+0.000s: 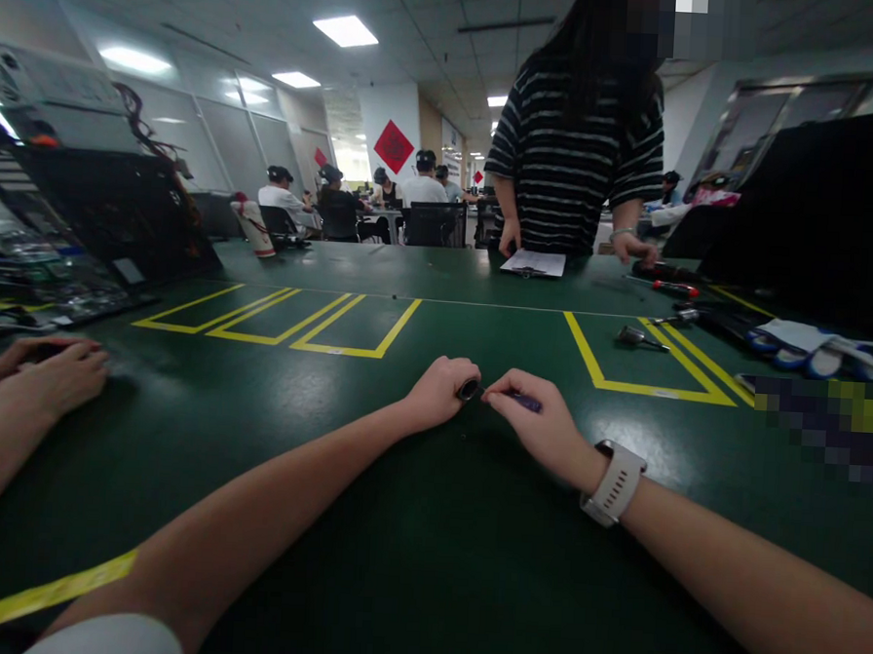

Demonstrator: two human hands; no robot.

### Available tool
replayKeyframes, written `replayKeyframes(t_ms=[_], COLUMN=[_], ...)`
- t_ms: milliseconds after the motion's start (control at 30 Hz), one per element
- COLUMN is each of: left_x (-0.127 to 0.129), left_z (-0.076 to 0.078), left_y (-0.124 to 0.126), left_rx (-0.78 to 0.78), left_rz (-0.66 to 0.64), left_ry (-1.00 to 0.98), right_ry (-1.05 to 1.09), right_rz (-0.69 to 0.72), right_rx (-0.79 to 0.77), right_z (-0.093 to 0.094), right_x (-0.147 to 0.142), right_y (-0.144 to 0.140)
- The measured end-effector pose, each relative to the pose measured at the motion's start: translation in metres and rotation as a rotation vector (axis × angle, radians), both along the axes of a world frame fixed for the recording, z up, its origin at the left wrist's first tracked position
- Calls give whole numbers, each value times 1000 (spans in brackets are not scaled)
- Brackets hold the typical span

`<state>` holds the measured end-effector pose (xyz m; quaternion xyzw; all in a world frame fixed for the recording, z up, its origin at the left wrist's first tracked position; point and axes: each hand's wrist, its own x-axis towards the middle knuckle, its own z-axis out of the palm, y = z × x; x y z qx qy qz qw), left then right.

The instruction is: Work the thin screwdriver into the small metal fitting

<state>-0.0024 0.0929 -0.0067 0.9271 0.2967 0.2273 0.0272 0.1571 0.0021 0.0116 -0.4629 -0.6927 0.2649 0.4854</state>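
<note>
Both my forearms rest on the dark green table (410, 560). My left hand (439, 392) is curled around a small black cylindrical part (468, 388) whose end shows at the thumb. My right hand (541, 422), with a white watch (615, 483) on the wrist, pinches a slim dark purple tool (524, 402) whose tip points at the black part. The two hands almost touch at the table's middle.
A person in a striped shirt (574, 149) stands at the far edge by a clipboard (533, 263). Another person's hands (39, 374) lie at the left. Screwdrivers (641, 339) and gloves (808, 348) lie at the right, opened electronics (61, 239) at the left. Yellow tape boxes (276, 323) mark the table.
</note>
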Motion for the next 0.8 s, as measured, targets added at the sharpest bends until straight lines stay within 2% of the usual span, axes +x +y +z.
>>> replayKeyframes(t_ms=[167, 300, 367, 433, 600, 667, 733, 800], left_x=[-1, 0, 0, 1, 1, 1, 1, 0], left_z=[-1, -1, -1, 0, 1, 1, 1, 1], left_y=[2, 2, 3, 3, 1, 0, -1, -1], left_rx=[-29, -101, -119, -118, -67, -37, -12, -10], left_rz=[-27, -53, -56, -39, -12, -22, -27, -32], left_ry=[-53, -119, -124, -112, -47, -12, 10, 7], right_ry=[587, 772, 757, 645, 21, -104, -50, 155], right_rz=[94, 126, 125, 106, 6, -10, -6, 21], right_rx=[-313, -455, -434, -328, 11, 74, 39, -93], right_z=[-5, -10, -10, -9, -2, 0, 1, 2], right_x=[7, 9, 9, 9, 2, 0, 0, 2], right_y=[12, 15, 14, 12, 0, -2, -1, 3])
